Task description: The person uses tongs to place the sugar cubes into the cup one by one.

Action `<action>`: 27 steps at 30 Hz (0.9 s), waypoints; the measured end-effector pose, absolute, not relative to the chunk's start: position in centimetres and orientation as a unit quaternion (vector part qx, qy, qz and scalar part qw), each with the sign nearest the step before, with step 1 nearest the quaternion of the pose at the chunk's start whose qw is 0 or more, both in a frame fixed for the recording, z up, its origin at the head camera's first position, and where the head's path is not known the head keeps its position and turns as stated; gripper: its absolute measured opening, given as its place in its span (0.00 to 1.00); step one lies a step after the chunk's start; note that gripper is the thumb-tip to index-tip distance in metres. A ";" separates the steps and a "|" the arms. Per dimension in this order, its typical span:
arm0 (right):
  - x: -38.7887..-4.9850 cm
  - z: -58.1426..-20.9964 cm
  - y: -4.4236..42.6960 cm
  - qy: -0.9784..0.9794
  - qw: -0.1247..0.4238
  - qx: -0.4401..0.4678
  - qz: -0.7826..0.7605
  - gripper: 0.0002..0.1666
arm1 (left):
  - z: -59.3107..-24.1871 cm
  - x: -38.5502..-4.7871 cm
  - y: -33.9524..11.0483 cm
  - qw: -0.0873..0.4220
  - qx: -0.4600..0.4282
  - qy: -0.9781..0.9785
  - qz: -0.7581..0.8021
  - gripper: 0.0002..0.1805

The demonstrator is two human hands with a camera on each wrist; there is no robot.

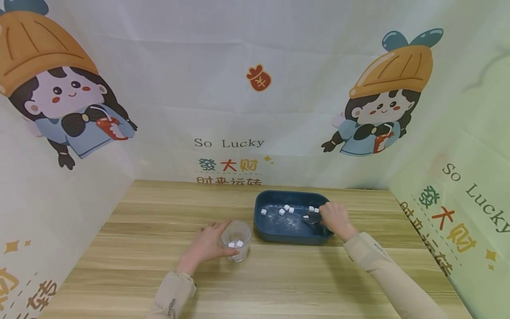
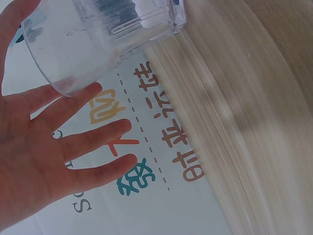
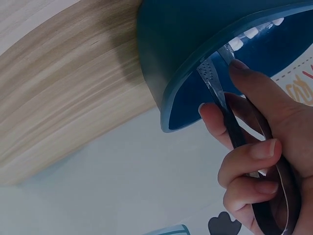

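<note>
A clear glass (image 1: 241, 237) stands on the table with a few white cubes (image 1: 239, 244) inside. My left hand (image 1: 209, 241) holds it from the left side, thumb in front and index finger near the back rim. In the left wrist view the other fingers (image 2: 98, 142) spread out straight, away from the glass (image 2: 102, 39). My right hand (image 1: 336, 219) grips metal tongs (image 1: 312, 218), which reach over the right rim of a dark blue basin (image 1: 295, 239). In the right wrist view the tips of the tongs (image 3: 215, 81) stand apart. One white cube (image 1: 306, 217) lies by them.
Several more white cubes (image 1: 287, 208) lie scattered on the basin floor. The wooden table (image 1: 279, 279) extends around the glass and basin. A printed cloth (image 1: 295, 146) hangs behind the table and along both sides.
</note>
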State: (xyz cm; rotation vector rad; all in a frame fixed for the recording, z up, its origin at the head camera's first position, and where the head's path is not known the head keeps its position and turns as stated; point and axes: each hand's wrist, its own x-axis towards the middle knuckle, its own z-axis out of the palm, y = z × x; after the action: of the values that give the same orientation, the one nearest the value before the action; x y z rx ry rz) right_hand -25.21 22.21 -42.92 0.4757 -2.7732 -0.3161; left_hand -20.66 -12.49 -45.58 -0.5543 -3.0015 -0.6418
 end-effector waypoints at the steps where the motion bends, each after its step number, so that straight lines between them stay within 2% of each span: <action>1: -25.2 -42.9 22.2 -0.968 0.153 0.166 -0.109 0.16 | -45.6 -20.7 -12.5 0.011 -0.177 -0.962 -0.207 0.47; 27: -24.7 -42.5 22.6 -0.977 0.121 0.156 -0.080 0.13 | -45.4 -20.6 -12.4 -0.002 -0.170 -0.963 -0.208 0.48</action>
State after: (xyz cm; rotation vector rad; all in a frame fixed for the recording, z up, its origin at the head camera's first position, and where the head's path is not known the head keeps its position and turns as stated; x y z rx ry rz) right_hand -24.74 22.61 -42.46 0.4565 -2.8528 -0.2334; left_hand -20.56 -12.43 -45.40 -0.5335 -3.0303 -0.6552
